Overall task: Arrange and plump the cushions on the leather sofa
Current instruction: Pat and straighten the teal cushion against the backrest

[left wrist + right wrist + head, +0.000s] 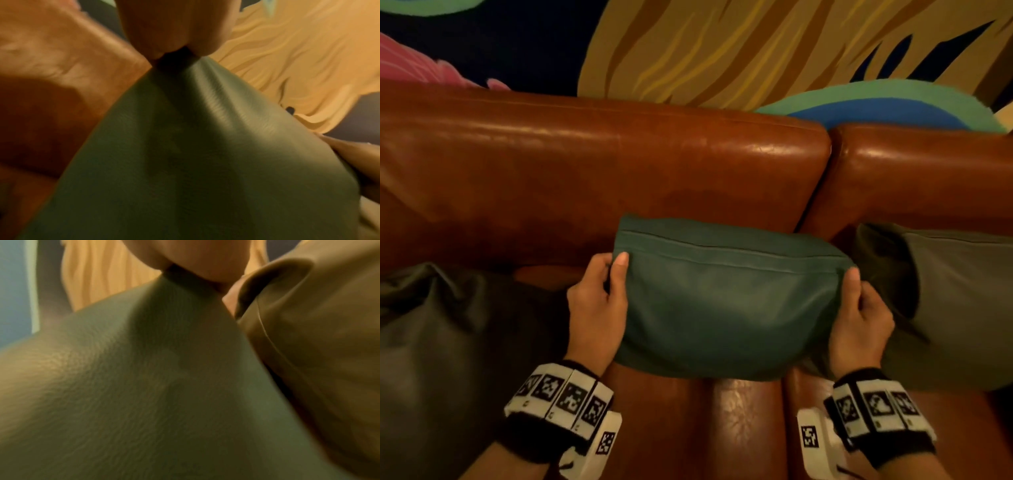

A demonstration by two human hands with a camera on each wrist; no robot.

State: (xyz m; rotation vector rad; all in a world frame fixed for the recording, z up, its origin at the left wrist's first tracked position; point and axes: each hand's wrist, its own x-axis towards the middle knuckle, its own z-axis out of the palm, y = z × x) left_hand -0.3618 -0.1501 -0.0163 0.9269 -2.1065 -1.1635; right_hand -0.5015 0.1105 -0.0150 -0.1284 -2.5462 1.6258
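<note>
— Cushions, where are they placed? Which one is handled?

— A teal-green, plump rectangular leather cushion (726, 301) is held upright in the middle of the brown leather sofa (592, 164), its bottom edge on the seat and its back near the backrest. A seam with a zip line is seen along its top.

— How is it gripped?

— Its upper left corner is pinched by the left hand (595, 308), thumb on the front face, fingers curled behind. Its upper right corner is clamped the same way by the right hand (859, 318). In both wrist views the leather is seen gathered into a point between fingertips.

— What lies around it?

— A grey-olive leather cushion (955, 308) is propped just beside it on the right, touching or nearly touching the right hand. A dark grey-green cushion (441, 342) is slumped on the seat at the left. Bands with black-and-white markers (565, 397) are worn on both wrists. A mural of ochre, blue and green shapes (722, 51) is painted behind the sofa.
</note>
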